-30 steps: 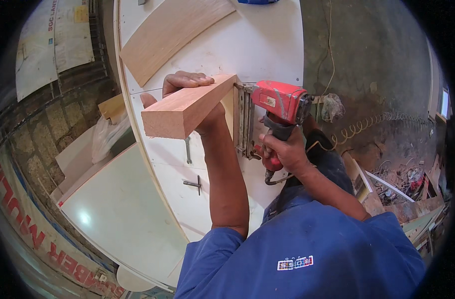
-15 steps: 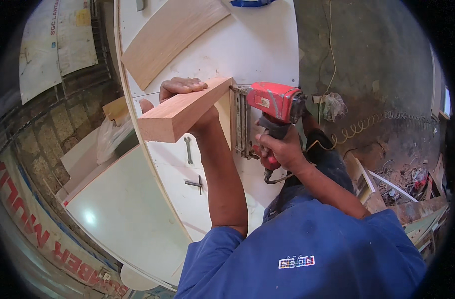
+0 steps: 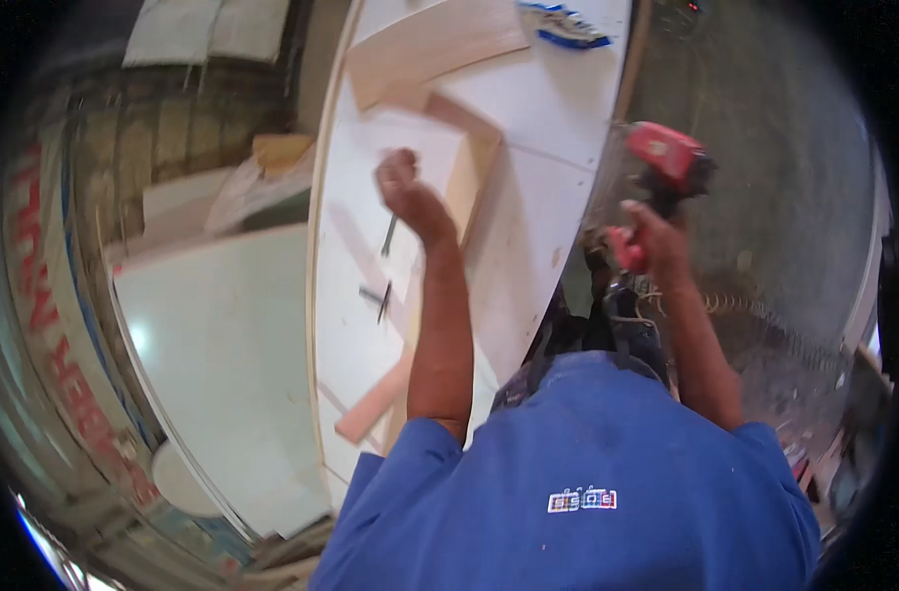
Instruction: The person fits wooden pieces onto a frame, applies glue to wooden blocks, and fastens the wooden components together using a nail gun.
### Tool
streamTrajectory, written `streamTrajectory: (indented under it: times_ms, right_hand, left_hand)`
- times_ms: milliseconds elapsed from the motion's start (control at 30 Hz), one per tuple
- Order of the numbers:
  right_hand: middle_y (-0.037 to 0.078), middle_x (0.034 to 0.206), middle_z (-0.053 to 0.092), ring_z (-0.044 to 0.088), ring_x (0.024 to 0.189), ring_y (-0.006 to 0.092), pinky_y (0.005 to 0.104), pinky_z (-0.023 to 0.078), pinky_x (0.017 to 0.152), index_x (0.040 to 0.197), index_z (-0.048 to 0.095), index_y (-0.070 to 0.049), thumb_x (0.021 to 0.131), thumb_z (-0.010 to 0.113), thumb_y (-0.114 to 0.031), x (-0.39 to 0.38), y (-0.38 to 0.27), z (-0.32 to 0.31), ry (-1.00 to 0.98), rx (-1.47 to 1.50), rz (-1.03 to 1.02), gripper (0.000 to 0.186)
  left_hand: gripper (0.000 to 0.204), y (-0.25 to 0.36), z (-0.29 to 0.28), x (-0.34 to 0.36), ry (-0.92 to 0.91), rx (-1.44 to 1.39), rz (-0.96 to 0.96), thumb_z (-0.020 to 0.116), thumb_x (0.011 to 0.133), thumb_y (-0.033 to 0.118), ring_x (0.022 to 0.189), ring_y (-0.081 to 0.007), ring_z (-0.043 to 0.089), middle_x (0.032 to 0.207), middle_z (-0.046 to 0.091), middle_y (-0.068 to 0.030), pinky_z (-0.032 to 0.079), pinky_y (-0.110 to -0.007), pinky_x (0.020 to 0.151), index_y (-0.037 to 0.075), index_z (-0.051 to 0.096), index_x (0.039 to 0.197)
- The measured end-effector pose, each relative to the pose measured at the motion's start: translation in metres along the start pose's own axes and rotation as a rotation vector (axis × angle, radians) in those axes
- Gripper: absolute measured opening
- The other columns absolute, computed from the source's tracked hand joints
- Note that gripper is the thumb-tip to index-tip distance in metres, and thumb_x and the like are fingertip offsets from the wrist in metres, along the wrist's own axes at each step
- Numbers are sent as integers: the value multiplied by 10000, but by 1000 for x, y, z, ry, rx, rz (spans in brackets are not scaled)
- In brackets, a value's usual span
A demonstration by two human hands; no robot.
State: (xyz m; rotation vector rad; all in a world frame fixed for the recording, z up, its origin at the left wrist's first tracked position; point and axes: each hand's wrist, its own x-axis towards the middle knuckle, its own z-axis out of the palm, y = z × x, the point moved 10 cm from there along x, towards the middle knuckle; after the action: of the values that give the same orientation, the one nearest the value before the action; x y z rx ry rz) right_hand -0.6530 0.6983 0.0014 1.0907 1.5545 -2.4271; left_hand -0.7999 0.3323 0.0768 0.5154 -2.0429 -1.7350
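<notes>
My right hand [image 3: 661, 236] is wrapped round the grip of a red and black nail gun [image 3: 666, 160], held up to the right of the white table's edge. An air hose [image 3: 735, 305] coils away behind it. Over the table, my left hand [image 3: 402, 182] is raised with its fingers curled in; it is blurred, and nothing shows in it. Beneath my left forearm lies a wooden frame of thick boards: a long board [image 3: 474, 177], a crosspiece [image 3: 464, 113] at its far end and another crosspiece [image 3: 370, 406] at the near end.
A spanner [image 3: 389, 236] and a T-handled tool [image 3: 381, 297] lie left of the frame on the white table [image 3: 538, 236]. At the far end are a curved wooden panel [image 3: 439, 41] and a blue and white packet [image 3: 572, 28]. A pale panel [image 3: 223, 364] stands left.
My left hand has let go of the thick board, which now lies on the table. The nail gun has moved right, away from the wood. My view has shifted.
</notes>
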Motion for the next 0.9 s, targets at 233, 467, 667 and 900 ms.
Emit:
streamTrajectory:
  times_ms: [233, 467, 667, 900]
  right_hand:
    - [3, 802, 611, 567, 597, 108, 293, 499, 562, 1266, 650, -33, 897, 717, -18, -68, 18, -96, 24, -33, -213, 376]
    - [-3, 774, 576, 537, 625, 99, 289, 498, 556, 1236, 656, -49, 886, 729, -2, -173, 78, -131, 112, -127, -204, 361]
    - [1, 726, 560, 572, 560, 129, 291, 509, 526, 1222, 647, -24, 870, 735, -14, -276, 129, -81, -85, 37, -63, 363]
    - [15, 674, 571, 559, 521, 146, 314, 495, 522, 1214, 648, -1, 848, 737, -31, -306, 189, -47, -223, -5, 49, 378]
  left_hand:
    - [220, -12, -117, -230, -574, 306, -113, 726, 958, 199, 818, -180, 691, 870, 711, -110, 541, -330, 774, -16, 687, 944]
    - [143, -40, -371, -274, -72, -170, -227, 649, 1009, 131, 824, -140, 651, 870, 682, -42, 539, -288, 791, 5, 691, 955]
    - [468, 2, -478, -212, 161, -150, -134, 480, 1067, 421, 1022, -200, 630, 1091, 677, -90, 484, -359, 938, 0, 665, 1152]
    - [741, -12, -416, -140, 1, -410, -200, 358, 1024, 621, 1147, -314, 611, 1217, 654, -200, 435, -430, 1047, -42, 569, 1279]
